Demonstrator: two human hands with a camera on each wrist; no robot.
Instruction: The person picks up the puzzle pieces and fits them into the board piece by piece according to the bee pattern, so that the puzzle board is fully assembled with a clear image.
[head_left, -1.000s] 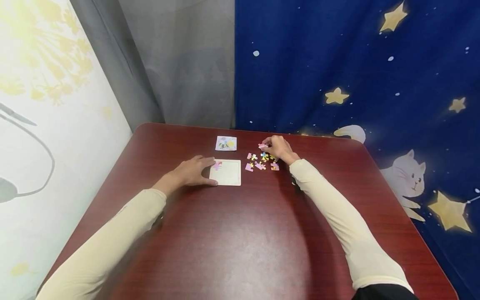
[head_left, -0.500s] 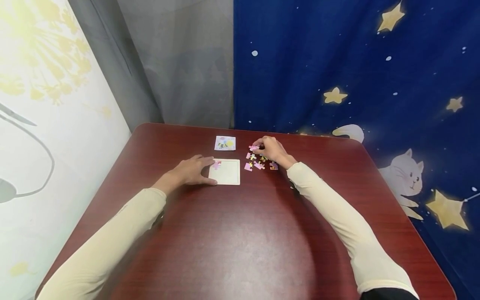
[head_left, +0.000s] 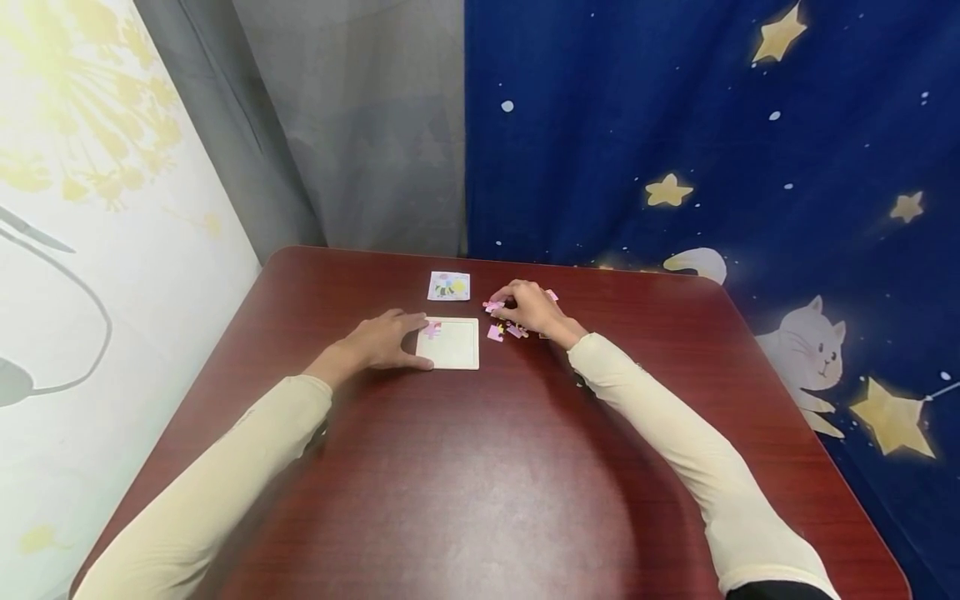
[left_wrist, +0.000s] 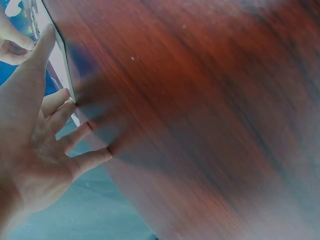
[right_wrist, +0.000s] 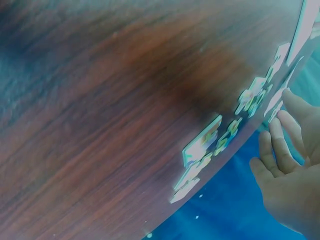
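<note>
My left hand point(head_left: 386, 340) rests at the left side of a white puzzle tray point(head_left: 457, 348), thumb at the near corner and fingers at the far one. In the left wrist view its fingers are spread and fairly straight, against the tray's edge point(left_wrist: 64, 55) and the table. A pink jigsaw piece point(head_left: 432, 330) lies in the tray's far left corner. Between thumb and forefinger, my right hand point(head_left: 534, 307) pinches another pink piece point(head_left: 492, 307), right of the tray's far corner. Loose jigsaw pieces point(head_left: 496, 333) lie beneath and beside this hand, partly hidden by it.
Behind the tray lies a small picture card point(head_left: 449, 286) with a bee on it. Several loose pieces point(right_wrist: 202, 142) are spread along the table in the right wrist view. Curtains point(head_left: 555, 167) hang behind the table's far edge point(head_left: 360, 249).
The right hand has moved left and slightly nearer with its pink piece, from the far side of the loose pieces toward the tray. The left hand and tray have stayed put.
</note>
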